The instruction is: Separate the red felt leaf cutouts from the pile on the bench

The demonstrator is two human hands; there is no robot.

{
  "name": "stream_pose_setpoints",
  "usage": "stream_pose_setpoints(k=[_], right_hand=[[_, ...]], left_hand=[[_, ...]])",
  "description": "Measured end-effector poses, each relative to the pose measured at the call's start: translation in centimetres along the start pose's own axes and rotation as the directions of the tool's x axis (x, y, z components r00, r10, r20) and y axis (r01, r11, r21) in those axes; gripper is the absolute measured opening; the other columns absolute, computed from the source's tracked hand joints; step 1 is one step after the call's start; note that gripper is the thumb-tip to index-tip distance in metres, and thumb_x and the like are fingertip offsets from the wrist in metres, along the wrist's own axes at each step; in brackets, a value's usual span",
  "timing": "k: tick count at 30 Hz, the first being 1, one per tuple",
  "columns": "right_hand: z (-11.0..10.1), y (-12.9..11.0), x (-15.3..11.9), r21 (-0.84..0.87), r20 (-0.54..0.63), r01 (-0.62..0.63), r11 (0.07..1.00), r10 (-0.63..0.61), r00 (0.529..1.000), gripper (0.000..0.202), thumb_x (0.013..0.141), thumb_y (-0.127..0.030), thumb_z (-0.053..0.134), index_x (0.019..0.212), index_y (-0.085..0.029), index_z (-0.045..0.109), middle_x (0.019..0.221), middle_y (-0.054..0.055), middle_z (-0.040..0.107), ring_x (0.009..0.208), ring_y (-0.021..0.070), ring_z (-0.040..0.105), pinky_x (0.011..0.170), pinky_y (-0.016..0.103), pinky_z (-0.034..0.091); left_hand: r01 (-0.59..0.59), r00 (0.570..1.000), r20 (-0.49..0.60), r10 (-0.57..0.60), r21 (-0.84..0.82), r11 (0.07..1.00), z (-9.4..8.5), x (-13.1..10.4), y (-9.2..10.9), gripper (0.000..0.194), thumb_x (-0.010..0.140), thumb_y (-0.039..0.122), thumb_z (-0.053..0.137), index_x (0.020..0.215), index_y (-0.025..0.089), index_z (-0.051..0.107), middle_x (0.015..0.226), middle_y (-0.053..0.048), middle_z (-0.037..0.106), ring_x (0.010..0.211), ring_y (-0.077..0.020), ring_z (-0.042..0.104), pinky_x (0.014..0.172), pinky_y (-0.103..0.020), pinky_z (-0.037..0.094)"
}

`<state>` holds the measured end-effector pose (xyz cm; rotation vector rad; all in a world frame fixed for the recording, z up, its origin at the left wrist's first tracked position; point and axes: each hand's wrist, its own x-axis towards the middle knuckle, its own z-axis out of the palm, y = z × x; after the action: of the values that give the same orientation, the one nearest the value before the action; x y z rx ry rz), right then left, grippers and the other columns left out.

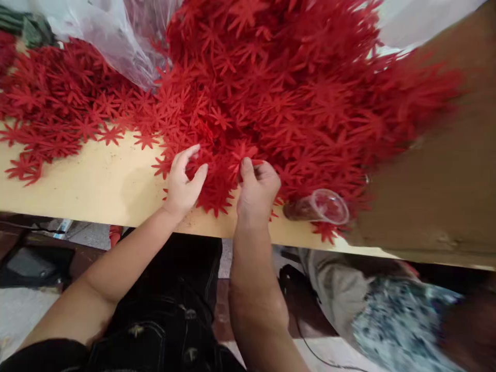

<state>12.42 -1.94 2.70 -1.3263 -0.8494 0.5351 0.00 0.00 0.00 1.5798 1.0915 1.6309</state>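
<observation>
A large heap of red star-shaped artificial leaves covers most of the table. Pinched between the thumb and fingers of my right hand is one red leaf, held at the heap's front edge. To its left, my left hand is curved with thumb and fingers apart and nothing between them. Red leaves lie just behind and beside it. A clear plastic cup rests on its side among the leaves, right of my right hand.
The pale wooden tabletop shows along the front. A clear plastic bag lies on the leaves at the back left. Brown cardboard borders the right side. Another person in a patterned top sits at the lower right.
</observation>
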Motion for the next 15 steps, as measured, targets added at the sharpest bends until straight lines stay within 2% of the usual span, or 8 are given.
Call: stream_pose_setpoints(k=[3, 6, 9, 11, 15], right_hand=[[0.6, -0.5, -0.5, -0.066, 0.062, 0.013, 0.998, -0.009, 0.998, 0.040, 0.063, -0.055, 0.065, 0.058, -0.019, 0.047, 0.053, -0.007, 0.045, 0.050, 0.0051, 0.039, 0.053, 0.022, 0.036], [0.9, -0.9, -1.0, -0.087, 0.122, 0.031, 0.996, -0.020, 0.992, 0.042, 0.062, -0.053, 0.067, 0.055, -0.020, 0.044, 0.052, -0.007, 0.043, 0.050, 0.0051, 0.038, 0.052, 0.022, 0.035], [1.1, -1.1, -1.5, -0.057, 0.187, 0.022, 0.998, -0.011, 0.982, 0.041, 0.066, -0.054, 0.063, 0.057, -0.019, 0.045, 0.051, -0.007, 0.040, 0.049, 0.0050, 0.035, 0.051, 0.022, 0.033], [1.1, -1.0, -1.6, -0.034, 0.231, -0.006, 0.999, 0.013, 0.973, 0.040, 0.069, -0.056, 0.059, 0.058, -0.019, 0.046, 0.052, -0.007, 0.039, 0.049, 0.0051, 0.035, 0.051, 0.022, 0.033], [0.7, -0.5, -1.3, -0.006, 0.212, -0.048, 0.999, 0.048, 0.976, 0.038, 0.067, -0.056, 0.061, 0.062, -0.020, 0.048, 0.054, -0.007, 0.041, 0.050, 0.0054, 0.036, 0.050, 0.022, 0.032]], left_hand=[[-0.062, 0.991, 0.120, 0.062, -0.006, 0.998, -0.6, 0.1, 1.5, 0.033, 0.083, 0.039, 0.053, 0.108, 0.020, 0.058, 0.114, -0.008, 0.057, 0.111, -0.0162, 0.053, 0.102, -0.036, 0.040], [-0.040, 0.981, 0.189, 0.045, -0.027, 0.999, -0.5, 0.2, 2.2, 0.025, 0.080, 0.040, 0.057, 0.092, 0.018, 0.063, 0.107, -0.007, 0.059, 0.106, -0.0163, 0.056, 0.099, -0.035, 0.042], [0.066, 0.988, 0.146, -0.058, -0.052, 0.996, -0.2, 0.2, 1.9, 0.015, 0.079, 0.032, 0.059, 0.076, 0.017, 0.061, 0.089, -0.005, 0.061, 0.088, -0.0132, 0.058, 0.089, -0.032, 0.046], [0.160, 0.983, 0.103, -0.151, -0.095, 0.982, 0.0, 0.3, 1.5, 0.012, 0.079, 0.028, 0.058, 0.074, 0.017, 0.059, 0.080, -0.002, 0.060, 0.081, -0.0112, 0.057, 0.083, -0.029, 0.046], [0.336, 0.941, 0.062, -0.332, -0.253, 0.907, 0.1, 0.5, 1.4, 0.008, 0.078, 0.024, 0.059, 0.076, 0.017, 0.057, 0.073, 0.001, 0.058, 0.072, -0.0076, 0.055, 0.074, -0.023, 0.045]])
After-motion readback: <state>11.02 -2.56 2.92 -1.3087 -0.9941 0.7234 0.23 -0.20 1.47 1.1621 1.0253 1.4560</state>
